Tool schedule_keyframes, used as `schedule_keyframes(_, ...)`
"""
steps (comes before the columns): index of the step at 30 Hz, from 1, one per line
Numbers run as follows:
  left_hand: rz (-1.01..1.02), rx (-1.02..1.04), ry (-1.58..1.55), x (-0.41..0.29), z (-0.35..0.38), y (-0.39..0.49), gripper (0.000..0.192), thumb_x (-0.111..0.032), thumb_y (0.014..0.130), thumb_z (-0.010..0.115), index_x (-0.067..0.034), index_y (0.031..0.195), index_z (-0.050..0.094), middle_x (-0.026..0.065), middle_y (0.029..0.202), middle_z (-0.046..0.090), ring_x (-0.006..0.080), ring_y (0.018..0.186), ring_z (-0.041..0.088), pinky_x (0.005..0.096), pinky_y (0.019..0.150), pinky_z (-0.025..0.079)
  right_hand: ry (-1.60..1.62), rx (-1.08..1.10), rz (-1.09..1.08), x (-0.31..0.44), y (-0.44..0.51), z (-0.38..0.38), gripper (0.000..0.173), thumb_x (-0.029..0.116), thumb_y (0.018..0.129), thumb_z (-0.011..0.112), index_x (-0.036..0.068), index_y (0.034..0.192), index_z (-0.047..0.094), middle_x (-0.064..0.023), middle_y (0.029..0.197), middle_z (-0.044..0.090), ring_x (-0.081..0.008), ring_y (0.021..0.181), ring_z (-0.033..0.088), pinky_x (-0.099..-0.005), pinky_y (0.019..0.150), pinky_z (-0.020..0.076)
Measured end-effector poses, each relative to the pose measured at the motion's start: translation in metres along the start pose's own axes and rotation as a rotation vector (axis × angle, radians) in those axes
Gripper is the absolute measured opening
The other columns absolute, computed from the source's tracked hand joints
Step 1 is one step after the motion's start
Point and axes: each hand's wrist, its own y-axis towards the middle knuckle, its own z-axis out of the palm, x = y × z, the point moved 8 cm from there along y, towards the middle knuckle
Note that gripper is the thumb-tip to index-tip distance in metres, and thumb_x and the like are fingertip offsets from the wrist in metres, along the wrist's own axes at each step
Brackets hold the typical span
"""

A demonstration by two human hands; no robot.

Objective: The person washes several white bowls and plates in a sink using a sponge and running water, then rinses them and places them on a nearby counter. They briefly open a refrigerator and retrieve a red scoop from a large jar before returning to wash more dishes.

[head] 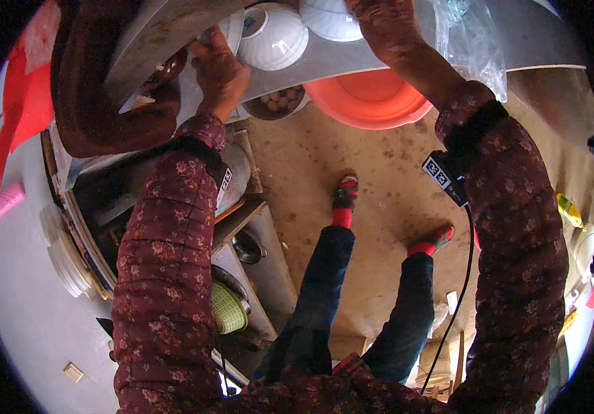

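Note:
My left hand reaches up to the edge of a grey shelf, its fingers against or just beside a white dish. That dish is partly covered, and whether the fingers grip it is unclear. Right of it a white ribbed bowl rests upside down on the shelf. A second white bowl, cut off by the top of the view, lies further right. My right hand stretches over the shelf close to this second bowl. Its fingertips are out of view, so any grip is hidden.
An orange-red plastic basin and a pot of egg-like round things sit below the shelf. A clear plastic bag hangs over its edge. At left are a red scoop-like utensil and a cabinet with a green basket.

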Motion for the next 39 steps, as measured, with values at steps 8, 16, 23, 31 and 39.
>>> schedule_keyframes(8,0.16,-0.31,0.015,0.014,-0.011,0.004,0.068,-0.003,0.068,0.059,-0.009,0.13,0.032,0.0283,0.125,0.037,0.0462,0.109,0.045,0.0481,0.089,0.045,0.119,0.033,-0.013,-0.01,-0.017,-0.005,0.06,0.006,0.081,0.043,0.009,0.14,0.033,-0.0207,0.144,0.031,-0.0462,0.125,0.035,-0.0578,0.101,0.0295)
schedule_keyframes(16,0.149,-0.342,0.029,0.037,-0.009,0.01,0.061,-0.006,0.068,0.062,-0.008,0.125,0.038,0.0253,0.124,0.041,0.0438,0.114,0.041,0.0466,0.09,0.042,0.717,-0.04,0.044,0.019,-0.068,-0.023,0.061,0.003,0.074,0.055,0.002,0.133,0.04,-0.0242,0.106,0.057,-0.0404,0.099,0.055,-0.0443,0.083,0.0483)
schedule_keyframes(23,0.134,-0.382,-0.063,0.056,-0.026,0.008,0.069,-0.002,0.073,0.058,-0.009,0.138,0.035,0.0185,0.13,0.047,0.0357,0.119,0.045,0.0452,0.099,0.038,0.763,0.163,0.106,0.095,-0.064,0.021,0.069,-0.002,0.074,0.051,0.002,0.14,0.031,-0.0237,0.121,0.05,-0.043,0.103,0.053,-0.0461,0.088,0.0469)
schedule_keyframes(31,0.284,-0.418,-0.029,0.046,-0.048,-0.002,0.082,0.002,0.069,0.062,-0.012,0.143,0.03,0.02,0.134,0.041,0.0414,0.121,0.039,0.0488,0.101,0.035,0.657,0.19,-0.002,0.109,-0.028,0.046,0.072,0.001,0.078,0.046,0.02,0.144,0.026,-0.017,0.138,0.035,-0.0401,0.126,0.035,-0.0506,0.101,0.0345)
schedule_keyframes(39,0.281,-0.336,0.039,0.021,-0.045,-0.015,0.07,0.0,0.066,0.067,-0.012,0.131,0.043,0.0201,0.126,0.045,0.0425,0.115,0.044,0.0496,0.096,0.038,0.505,0.216,0.06,0.123,-0.025,0.035,0.072,-0.001,0.078,0.047,0.025,0.143,0.031,-0.015,0.131,0.043,-0.0393,0.117,0.046,-0.0473,0.096,0.043)
